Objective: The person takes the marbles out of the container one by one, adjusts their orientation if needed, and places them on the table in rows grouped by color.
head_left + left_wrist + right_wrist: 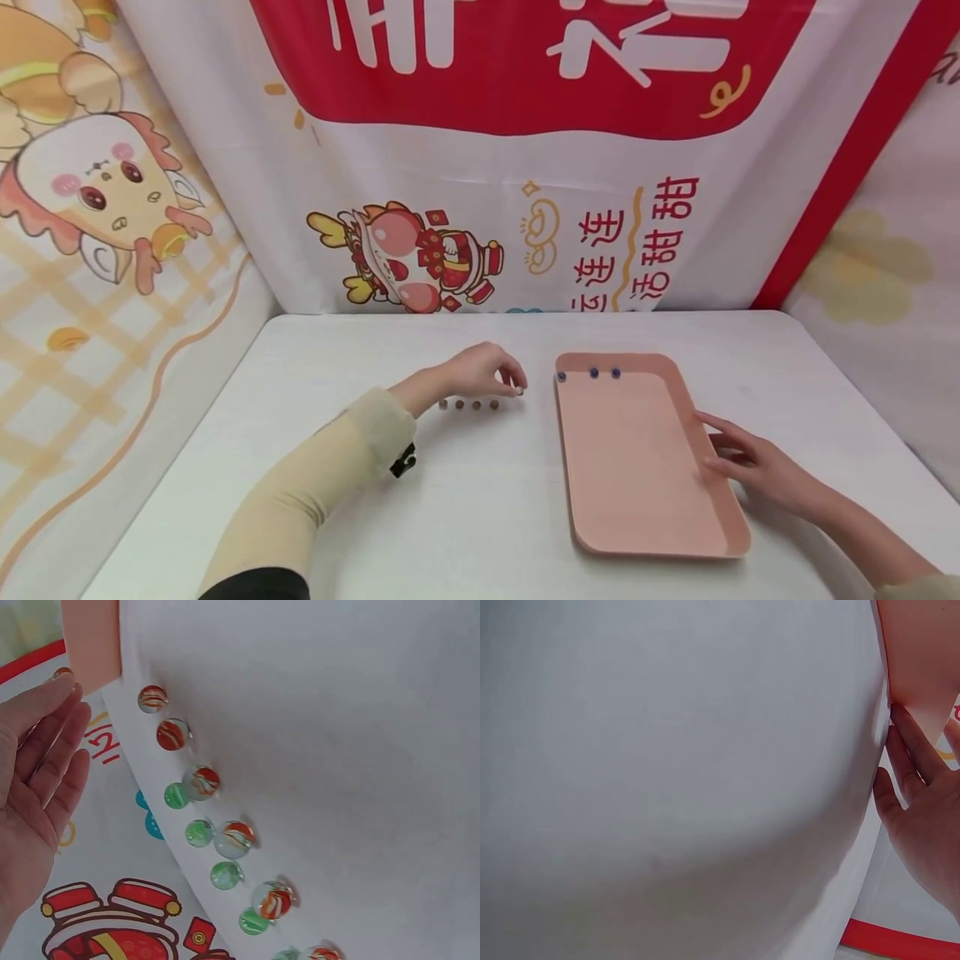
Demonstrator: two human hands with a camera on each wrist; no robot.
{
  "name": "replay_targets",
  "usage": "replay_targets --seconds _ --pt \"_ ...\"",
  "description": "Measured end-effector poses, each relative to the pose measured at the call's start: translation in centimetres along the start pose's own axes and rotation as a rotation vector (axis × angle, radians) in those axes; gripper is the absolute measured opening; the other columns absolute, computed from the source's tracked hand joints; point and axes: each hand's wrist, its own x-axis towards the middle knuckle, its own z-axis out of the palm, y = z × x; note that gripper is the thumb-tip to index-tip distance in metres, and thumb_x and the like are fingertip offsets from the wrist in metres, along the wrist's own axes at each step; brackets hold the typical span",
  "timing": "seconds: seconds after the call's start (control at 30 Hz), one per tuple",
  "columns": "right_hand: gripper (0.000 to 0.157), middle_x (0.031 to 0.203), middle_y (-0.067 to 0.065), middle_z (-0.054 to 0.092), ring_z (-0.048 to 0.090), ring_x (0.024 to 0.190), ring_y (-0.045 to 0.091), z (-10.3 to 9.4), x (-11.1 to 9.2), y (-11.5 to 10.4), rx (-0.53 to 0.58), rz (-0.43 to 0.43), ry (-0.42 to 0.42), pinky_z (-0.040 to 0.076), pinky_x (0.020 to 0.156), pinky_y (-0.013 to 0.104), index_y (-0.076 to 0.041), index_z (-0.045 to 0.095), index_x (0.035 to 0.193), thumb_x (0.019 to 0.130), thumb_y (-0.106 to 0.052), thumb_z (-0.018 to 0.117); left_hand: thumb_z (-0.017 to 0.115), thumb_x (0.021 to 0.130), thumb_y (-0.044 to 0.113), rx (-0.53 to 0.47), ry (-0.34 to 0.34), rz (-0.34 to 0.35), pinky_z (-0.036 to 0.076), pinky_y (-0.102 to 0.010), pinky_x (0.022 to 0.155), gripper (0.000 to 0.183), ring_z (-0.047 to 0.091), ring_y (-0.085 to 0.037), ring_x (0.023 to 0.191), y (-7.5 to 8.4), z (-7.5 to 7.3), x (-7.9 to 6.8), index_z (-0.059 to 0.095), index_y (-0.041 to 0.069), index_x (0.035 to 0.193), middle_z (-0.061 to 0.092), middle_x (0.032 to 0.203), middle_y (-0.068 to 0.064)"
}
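Observation:
My left hand (483, 371) hovers over the white table, left of a pink tray (637, 546). Between its thumb and fingertips it pinches a marble with orange-red swirls (64, 673). Under that hand a row of brownish marbles (476, 405) lies on the table. Up close, in the left wrist view, several red-swirled marbles (235, 839) lie beside several smaller-looking green marbles (199, 832). Inside the tray, 3 dark blue marbles (594, 372) rest along the far end. My right hand (772, 475) touches the tray's right rim with fairly straight fingers.
A small black clip-like object (403, 460) shows just under the left sleeve cuff. Printed cloth (480, 167) hangs behind the table's far edge, and patterned cloth (112, 350) hangs at the left side.

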Motion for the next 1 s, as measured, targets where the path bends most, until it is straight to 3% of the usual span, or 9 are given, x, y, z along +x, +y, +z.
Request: replay_targets --seconds 0.23,0.53,1.0 --pt "0.071 0.132 0.029 0.052 0.056 0.113 0.043 0.0 0.1 0.0 -0.008 0.010 0.018 0.049 0.078 0.021 -0.003 0.032 0.150 0.092 -0.025 0.068 0.070 0.090 0.017 0.039 -0.032 -0.038 0.047 -0.028 0.079 0.013 0.058 -0.009 0.083 -1.0 0.4 0.3 0.075 0.017 0.102 0.065 0.086 0.013" --pt "0.071 0.132 0.029 0.052 0.056 0.112 0.042 0.3 0.1 0.1 -0.008 0.018 0.023 0.049 0.079 0.021 -0.002 0.033 0.149 0.092 -0.026 0.068 0.073 0.089 0.017 0.021 -0.103 -0.088 0.051 -0.025 0.066 0.011 0.059 -0.011 0.071 -1.5 1.3 1.0 0.075 0.020 0.099 0.065 0.083 0.008" --pt "0.070 0.133 0.030 0.051 0.056 0.113 0.042 0.2 0.1 0.0 0.004 0.024 0.004 0.050 0.078 0.021 -0.002 0.031 0.150 0.093 -0.023 0.066 0.074 0.088 0.015 0.025 -0.094 -0.123 0.051 -0.024 0.068 0.010 0.059 -0.012 0.072 -1.5 1.7 1.1 0.076 0.021 0.095 0.065 0.085 0.009"
